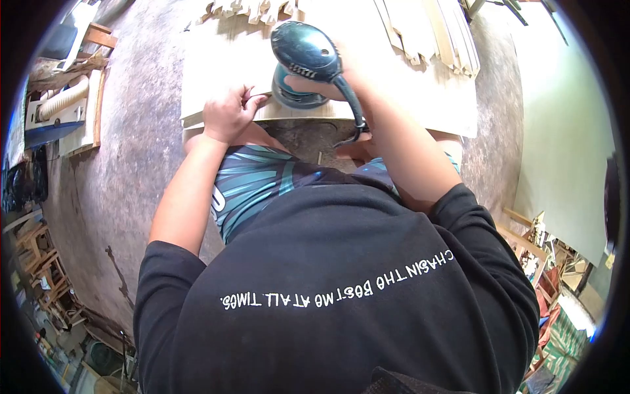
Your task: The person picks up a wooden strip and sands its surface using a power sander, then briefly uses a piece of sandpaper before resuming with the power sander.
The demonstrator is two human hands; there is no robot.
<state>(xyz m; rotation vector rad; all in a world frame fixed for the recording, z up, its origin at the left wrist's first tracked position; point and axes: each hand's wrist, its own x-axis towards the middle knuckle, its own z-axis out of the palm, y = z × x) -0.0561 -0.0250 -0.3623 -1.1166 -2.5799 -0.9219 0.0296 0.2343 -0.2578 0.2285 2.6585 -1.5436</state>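
A dark teal and black power sander [305, 56] stands on the pale wooden board [223, 59] near its front edge. My right hand [325, 85] is wrapped round the sander's body, and its cord runs down past my wrist. To the left of the sander's base, my left hand [230, 111] grips a thin wooden piece [261, 95] at the front edge of the board. The fingers of that hand are bent, with the thumb towards the sander. Most of the thin piece is hidden by the hand and the sander.
Cut wood pieces [246, 9] lie at the board's far side, with more strips [453, 39] at the far right. A large pale sheet [558, 131] stands at the right. On the left are a machine with a ribbed hose [63, 98] and stacked wood scraps [42, 256].
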